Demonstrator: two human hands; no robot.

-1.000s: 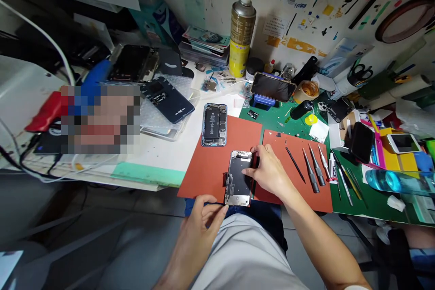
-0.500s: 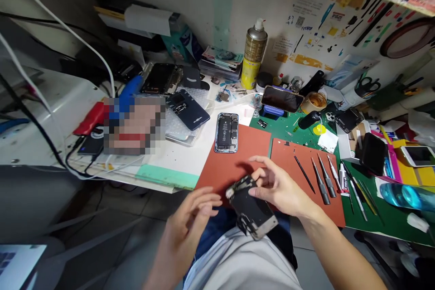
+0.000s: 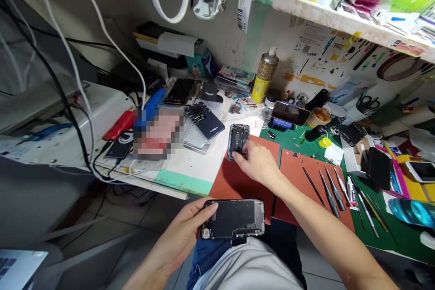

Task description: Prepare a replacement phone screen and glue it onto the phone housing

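Observation:
My left hand (image 3: 193, 217) is closed on the left end of a phone screen assembly (image 3: 234, 218), its dark inner side up with a flex cable along the lower edge. It is held above my lap, at the front edge of the table. My right hand (image 3: 256, 161) reaches over the red-brown mat to an opened phone body (image 3: 239, 138), with battery and circuit board showing. Its thumb and fingers are bent around the phone's lower end, and they hide that corner.
Tweezers (image 3: 329, 192), a glue tube (image 3: 352, 195) and thin tools lie on the right mat (image 3: 295, 181). Behind stand a spray can (image 3: 265, 74) and a phone on a blue stand (image 3: 288, 113). A shelf (image 3: 312, 9) overhangs the table; cables (image 3: 76, 77) hang at left.
The screen assembly has passed from my right hand to my left and turned level. My right hand has moved forward onto the opened phone body. The view has tilted up, showing the shelf.

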